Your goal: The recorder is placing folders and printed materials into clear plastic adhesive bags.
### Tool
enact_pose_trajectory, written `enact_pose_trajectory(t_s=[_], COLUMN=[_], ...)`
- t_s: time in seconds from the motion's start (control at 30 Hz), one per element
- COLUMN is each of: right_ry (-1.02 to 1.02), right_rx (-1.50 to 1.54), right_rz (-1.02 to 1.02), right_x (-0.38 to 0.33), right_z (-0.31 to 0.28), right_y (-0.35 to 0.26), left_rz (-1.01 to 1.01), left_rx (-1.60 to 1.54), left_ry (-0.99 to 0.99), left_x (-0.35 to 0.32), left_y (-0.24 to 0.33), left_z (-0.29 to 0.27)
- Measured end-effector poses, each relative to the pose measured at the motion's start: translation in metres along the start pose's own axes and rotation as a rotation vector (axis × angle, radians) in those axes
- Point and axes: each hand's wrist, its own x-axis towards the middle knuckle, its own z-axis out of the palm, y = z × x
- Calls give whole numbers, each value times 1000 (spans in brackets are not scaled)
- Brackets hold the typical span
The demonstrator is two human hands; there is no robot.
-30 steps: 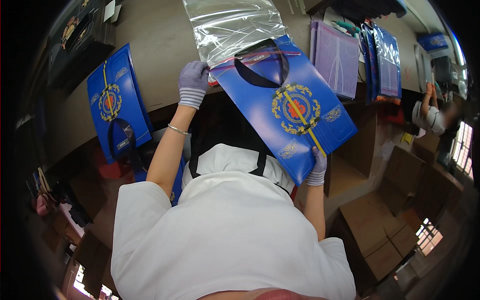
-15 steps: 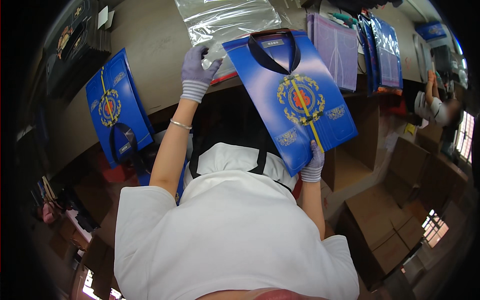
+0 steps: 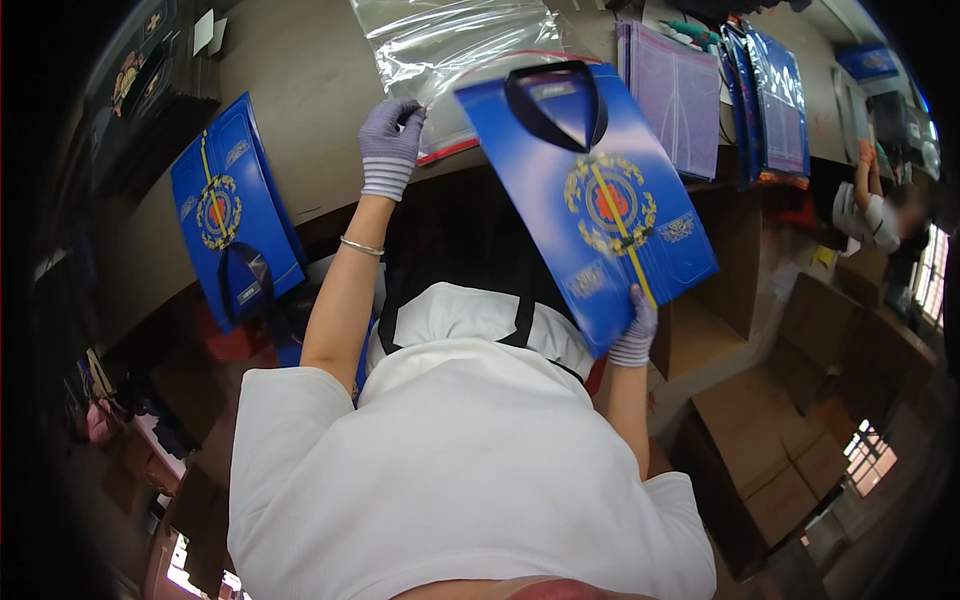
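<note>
Left hand [image 3: 392, 140] pinched sleeve [image 3: 455, 45] at mouth; right hand [image 3: 635, 333] gripped bag [image 3: 590, 215] by end; slack mouth risked snagging corner.

1 tilted blue bag [image 3: 592, 205], black handle [image 3: 517, 105], clear red-edged plastic [image 3: 455, 45] beside it

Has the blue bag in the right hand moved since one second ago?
Yes: the blue bag in the right hand has swung its top end rightward, closer to the purple stack on the table.

Readable text: none | blue bag [image 3: 585, 225]: red character-like emblem [image 3: 609, 204] | bag label [image 3: 554, 91]: blurred
</note>
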Motion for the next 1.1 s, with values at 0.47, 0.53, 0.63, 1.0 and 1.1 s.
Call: enact_pose_trajectory(t_s=[0.47,0.53,0.63,1.0,1.1], right_ry=[-156,-154,-129,-78,-61], right_rx=[-117,-89,-44,43,12], right_rz=[170,125,68,70,24], right_x=[5,12,11,3,-1], right_z=[-3,-10,-2,0,19], right_y=[-41,-26,-23,-4,-1], left_rz=[29,86,121,217,271], left_rx=[103,126,153,220,151], left_ry=[-242,-242,-249,-103,-155], left_x=[30,24,12,-17,-23], left_y=[9,10,9,18,30], left_z=[-29,-30,-33,-34,-27])
